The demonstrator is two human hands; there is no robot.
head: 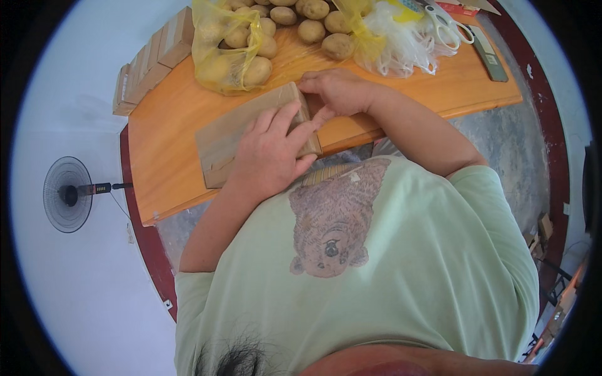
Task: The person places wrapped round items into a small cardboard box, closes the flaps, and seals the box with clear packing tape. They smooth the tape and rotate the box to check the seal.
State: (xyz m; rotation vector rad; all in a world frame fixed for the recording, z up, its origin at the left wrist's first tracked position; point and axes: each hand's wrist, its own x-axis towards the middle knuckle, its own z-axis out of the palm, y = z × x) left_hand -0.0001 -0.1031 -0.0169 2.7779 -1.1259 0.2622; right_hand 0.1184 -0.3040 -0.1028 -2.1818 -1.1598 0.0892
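A closed brown cardboard box (237, 124) lies slantwise near the front edge of the wooden table (162, 174). My left hand (270, 148) lies over its right part, fingers spread and fingertips reaching the right end, the thumb by the near side. At that right end is my right hand (345, 91), bent inward, with fingertips at the far corner and close to my left index finger. Whether these fingertips pinch a flap or only press on the box is hidden. A torn-looking mark shows on the box's left part.
Beyond the box are potatoes (311, 31), some inside a yellow plastic bag (211, 70). White plastic bags (395, 42), white-handled scissors (442, 30) and a dark flat object (489, 56) lie at right. Several small cardboard boxes (153, 61) line the left edge. A fan (68, 195) stands left.
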